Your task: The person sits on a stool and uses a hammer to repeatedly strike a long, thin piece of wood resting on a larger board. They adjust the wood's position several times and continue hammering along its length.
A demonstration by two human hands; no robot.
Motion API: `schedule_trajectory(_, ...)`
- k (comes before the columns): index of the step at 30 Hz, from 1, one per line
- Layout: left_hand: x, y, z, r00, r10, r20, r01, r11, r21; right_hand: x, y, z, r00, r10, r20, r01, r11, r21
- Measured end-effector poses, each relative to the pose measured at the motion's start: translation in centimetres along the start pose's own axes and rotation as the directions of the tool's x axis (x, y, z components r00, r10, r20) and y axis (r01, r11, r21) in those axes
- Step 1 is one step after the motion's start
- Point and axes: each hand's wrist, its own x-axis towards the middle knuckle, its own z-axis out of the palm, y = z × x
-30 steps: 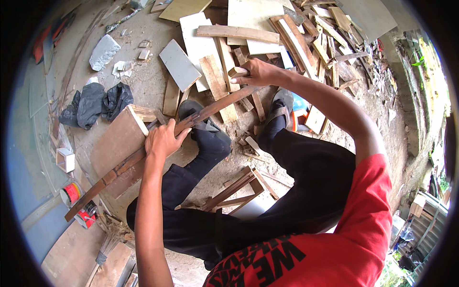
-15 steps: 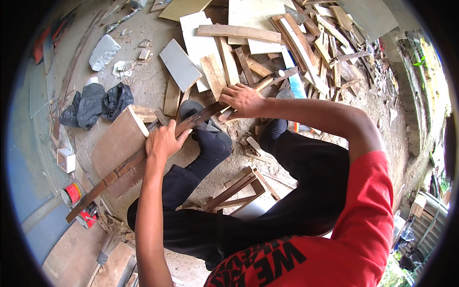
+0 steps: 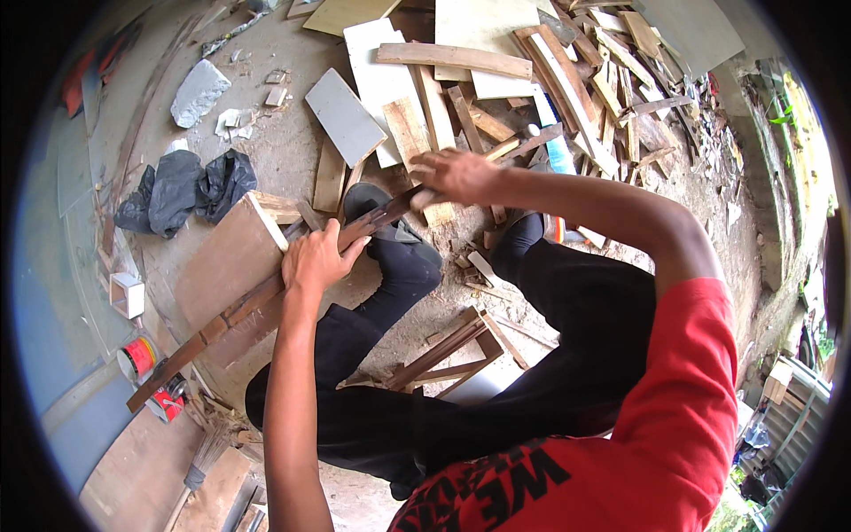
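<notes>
We cannot make out what our right hand (image 3: 456, 173) has its fingers curled round: it is blurred and sits at the upper end of the long dark wooden strip (image 3: 266, 297), closed there, but whether on the strip or on something small we cannot tell. Our left hand (image 3: 315, 259) lies over the strip's middle, fingers wrapped on it, pinning it against the brown wooden board (image 3: 222, 266) beneath. The strip's lower end runs past the board's lower left corner toward a red tin can (image 3: 137, 357). Our black-trousered legs (image 3: 399, 275) hide the ground below the strip. A heap of pale wood offcuts (image 3: 496, 80) lies beyond our right hand, and crumpled black plastic bags (image 3: 182, 186) lie just off the board's upper left edge.
</notes>
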Motion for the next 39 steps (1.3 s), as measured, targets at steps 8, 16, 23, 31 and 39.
schedule_trajectory(8,0.1,-0.2,0.5,0.999,0.039,-0.033,-0.038,0.999,0.026,-7.5,11.1,-3.2,0.806,0.559,-0.197,-0.142,0.504,0.852)
schedule_trajectory(16,0.1,0.2,-0.1,1.000,0.016,-0.008,-0.016,1.000,-0.001,-8.5,6.6,-3.2,0.763,0.610,-0.215,-0.138,0.479,0.867)
schedule_trajectory(23,0.2,0.3,-0.1,1.000,0.011,-0.006,-0.011,1.000,0.001,-4.0,5.4,-1.5,0.777,0.552,-0.301,-0.159,0.636,0.755)
schedule_trajectory(31,0.2,-0.1,0.4,0.999,0.032,-0.028,-0.031,0.999,0.038,-3.1,0.3,-0.9,0.882,0.232,-0.411,-0.021,0.889,0.457)
schedule_trajectory(39,0.3,0.0,0.4,0.999,0.029,-0.032,-0.028,0.999,0.041,-0.6,-1.0,1.0,0.791,0.148,-0.594,0.056,0.949,0.311)
